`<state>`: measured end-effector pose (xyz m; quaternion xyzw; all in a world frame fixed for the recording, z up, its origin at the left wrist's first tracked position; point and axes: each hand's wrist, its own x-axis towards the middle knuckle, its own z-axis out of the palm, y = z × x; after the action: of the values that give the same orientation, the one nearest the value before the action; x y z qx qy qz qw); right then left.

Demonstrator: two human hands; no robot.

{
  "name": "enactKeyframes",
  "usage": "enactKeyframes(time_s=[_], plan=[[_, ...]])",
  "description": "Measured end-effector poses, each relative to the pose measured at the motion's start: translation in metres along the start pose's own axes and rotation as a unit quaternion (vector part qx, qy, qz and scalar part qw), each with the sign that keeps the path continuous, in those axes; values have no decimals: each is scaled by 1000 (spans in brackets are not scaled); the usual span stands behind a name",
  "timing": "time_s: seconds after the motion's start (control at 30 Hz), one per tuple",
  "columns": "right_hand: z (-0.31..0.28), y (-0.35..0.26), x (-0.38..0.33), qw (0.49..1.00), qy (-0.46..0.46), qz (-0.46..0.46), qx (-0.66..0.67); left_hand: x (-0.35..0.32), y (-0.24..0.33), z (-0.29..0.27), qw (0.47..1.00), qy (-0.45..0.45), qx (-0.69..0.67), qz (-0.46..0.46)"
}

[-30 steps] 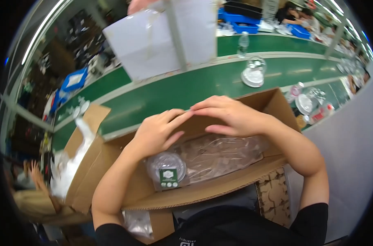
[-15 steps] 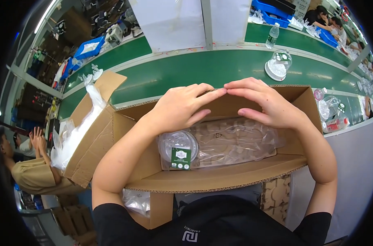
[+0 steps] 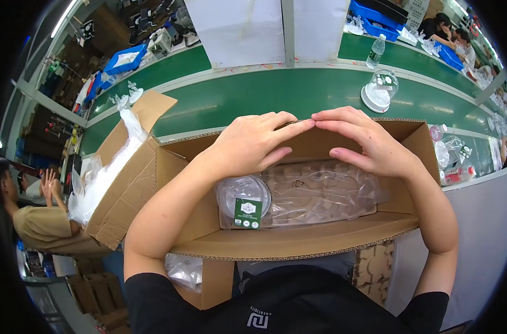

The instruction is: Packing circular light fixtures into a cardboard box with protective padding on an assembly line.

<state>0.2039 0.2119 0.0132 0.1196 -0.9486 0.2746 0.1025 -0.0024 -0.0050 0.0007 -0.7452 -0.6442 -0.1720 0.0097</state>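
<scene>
A long open cardboard box (image 3: 314, 242) stands in front of me. My left hand (image 3: 256, 139) and my right hand (image 3: 362, 139) rest at its far rim, their index fingertips nearly touching at the middle. The fingers of both are stretched out, with the thumbs spread over the inside of the box. Neither hand visibly holds a loose item. Inside, a round clear plastic container (image 3: 229, 193) with a green label lies at the left. Beside it, a brown moulded pulp tray (image 3: 320, 192) is covered by clear plastic film.
A second carton (image 3: 122, 192) holding white plastic bags stands at the left, near a co-worker (image 3: 44, 225). On the green bench (image 3: 236, 100) are a clear dome container (image 3: 378, 92) and a water bottle (image 3: 376, 52). Bottles (image 3: 456, 173) lie right of the box.
The view has shifted slightly. My hands keep nearly the same pose at the far rim, and the things inside the box stay put.
</scene>
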Motion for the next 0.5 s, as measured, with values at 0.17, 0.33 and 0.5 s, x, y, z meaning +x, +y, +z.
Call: enactKeyframes(time_s=[0.17,0.33,0.5], plan=[[-2,-3,1,1000,1,-3,-7,2,1,-3,1000,7,2,10],[-2,-2,2,1000,0,-5,-16,1,0,-1,1000,6,0,10],[-2,-1,0,1000,2,-6,-13,2,-1,2,999,31,8,33]])
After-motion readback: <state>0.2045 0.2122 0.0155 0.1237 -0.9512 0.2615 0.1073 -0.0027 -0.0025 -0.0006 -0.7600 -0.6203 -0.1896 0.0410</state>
